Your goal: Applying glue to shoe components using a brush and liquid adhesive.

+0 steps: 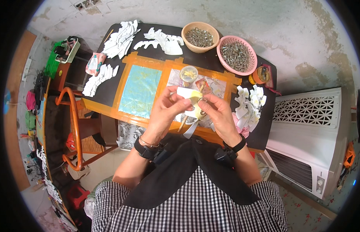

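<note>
My left hand [167, 110] is closed on a flat white cut-out piece [184, 92], thumb on its face. A yellowish smear covers the piece's right part. My right hand [221, 119] pinches a small metal ring [200, 99] against that smeared part. Another ring [203, 113] shows just below it, partly hidden by the fingers. Behind my hands stands a round see-through tub [189, 74] with pale yellow stuff in it. Beneath them, a thin stick [182, 124] and a pale blade-shaped piece [191, 130] stick out, their other ends hidden.
Small metal parts fill a beige bowl [200, 49] and a pink basket [237, 69] at the back. White cut-outs [121, 39] lie stacked at the far left; yellow-smeared ones [249, 104] are heaped at the right. A blue sheet [140, 91] is taped down. An orange-framed chair [75, 127] stands left.
</note>
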